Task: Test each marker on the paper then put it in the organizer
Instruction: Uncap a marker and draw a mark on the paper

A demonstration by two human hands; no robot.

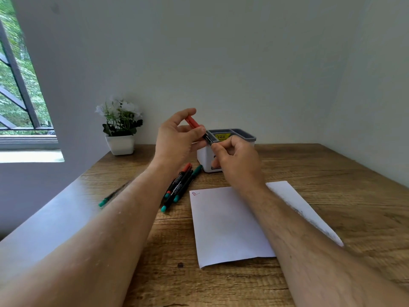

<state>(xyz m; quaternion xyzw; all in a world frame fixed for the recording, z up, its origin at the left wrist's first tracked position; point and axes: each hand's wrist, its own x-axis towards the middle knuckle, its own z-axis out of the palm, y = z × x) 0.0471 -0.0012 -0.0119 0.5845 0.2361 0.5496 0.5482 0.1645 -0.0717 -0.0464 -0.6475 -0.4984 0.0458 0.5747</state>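
Holding a red marker [200, 129] up in the air between both hands, I have it well above the wooden tabletop [332, 173], toward its far edge and in front of the organizer [232, 140]. My left hand [177, 140] has its fingers curled round the red cap end, thumb and forefinger pinching it. My right hand [236, 158] pinches the black barrel at the lower end.

What matters most is the marker's long axis: it slopes from upper left, at the cap, down to lower right, at the barrel, so the two grips sit at opposite ends of one line. Whether the cap is fully seated I cannot tell. Judging by the red scribble [195, 193] already at the far left corner of the paper [230, 224], I'd say this one has been tested and wants capping, then dropping in.

The organizer's open compartments lie just behind and below my right hand, which is the nearer one. Untested markers [179, 187] lie in a loose bundle left of the paper, with one green marker [112, 196] apart near the table's left edge.
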